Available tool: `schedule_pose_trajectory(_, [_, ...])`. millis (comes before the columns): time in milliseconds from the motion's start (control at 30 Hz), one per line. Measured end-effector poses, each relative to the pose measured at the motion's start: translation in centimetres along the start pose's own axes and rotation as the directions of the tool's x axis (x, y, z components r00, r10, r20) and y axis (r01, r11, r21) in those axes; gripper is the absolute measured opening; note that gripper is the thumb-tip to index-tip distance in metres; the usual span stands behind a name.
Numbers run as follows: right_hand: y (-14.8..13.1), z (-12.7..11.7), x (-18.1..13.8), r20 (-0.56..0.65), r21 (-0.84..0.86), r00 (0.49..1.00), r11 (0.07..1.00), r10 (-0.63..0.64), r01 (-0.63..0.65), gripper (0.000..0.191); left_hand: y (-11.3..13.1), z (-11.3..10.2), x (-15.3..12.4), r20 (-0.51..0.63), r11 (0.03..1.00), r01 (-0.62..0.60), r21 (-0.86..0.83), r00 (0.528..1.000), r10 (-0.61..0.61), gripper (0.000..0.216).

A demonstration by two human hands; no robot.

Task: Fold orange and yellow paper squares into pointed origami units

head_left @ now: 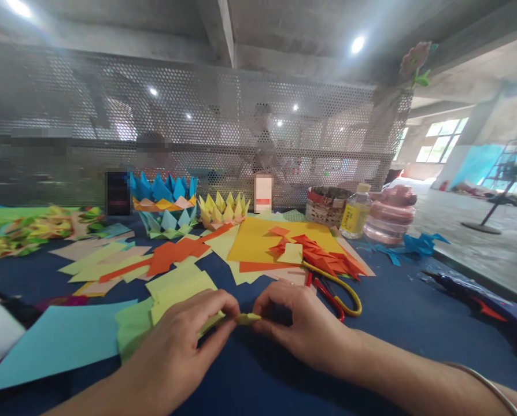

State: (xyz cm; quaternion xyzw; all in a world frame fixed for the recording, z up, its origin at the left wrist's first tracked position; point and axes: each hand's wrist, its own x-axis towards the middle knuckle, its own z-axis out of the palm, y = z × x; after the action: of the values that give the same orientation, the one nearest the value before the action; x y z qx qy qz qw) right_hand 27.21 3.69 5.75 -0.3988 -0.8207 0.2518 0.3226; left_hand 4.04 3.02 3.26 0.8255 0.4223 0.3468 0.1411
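Note:
Between my two hands is a small folded piece of yellow paper [247, 318], held just above the dark blue tabletop. My left hand [184, 335] pinches its left end between thumb and fingers. At its right end, my right hand [299, 323] pinches it the same way. Yellow-green paper sheets [178, 286] lie beneath and behind my left hand. Just beyond my right hand are scissors [349, 294] with yellow and red handles, partly hidden by that hand.
A blue sheet [67, 335] lies at left. Folded paper crowns [165, 193] stand at the back. Orange folded pieces [319, 251] rest on yellow-orange sheets [250, 240]. A basket [328, 205], bottle [356, 214], pink jug [390, 216] and dark tool [484, 300] are on the right.

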Motion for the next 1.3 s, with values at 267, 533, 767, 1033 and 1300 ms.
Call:
schedule_pose_trajectory(267, [0.0,-0.3,0.1,-0.036,0.035,0.999,0.999,0.007,-0.006,0.012,0.4,-0.4,0.1,0.086,0.997,0.069,-0.044,0.994,-0.065,0.032])
schedule_pose_trajectory(533, [-0.6,-0.3,0.1,0.007,0.183,0.997,0.980,0.079,-0.079,0.015,0.3,-0.7,0.2,0.162,0.984,0.170,-0.051,0.974,-0.160,0.051])
schedule_pose_trajectory(767, [-0.5,-0.2,0.1,0.149,0.289,0.979,0.940,0.141,-0.180,0.020,0.5,-0.8,0.0,0.249,0.965,0.255,-0.068,0.941,-0.231,0.052])
schedule_pose_trajectory(1033, [-1.1,0.1,-0.4,0.136,0.183,0.981,0.970,0.136,-0.160,0.020,1.1,-0.8,0.3,0.360,0.944,0.313,-0.103,0.897,-0.258,0.053])
schedule_pose_trajectory(1300, [-0.6,0.1,-0.5,0.217,0.195,0.969,0.967,0.121,-0.165,0.023,1.3,-0.7,0.2,0.377,0.943,0.319,-0.091,0.888,-0.264,0.046])
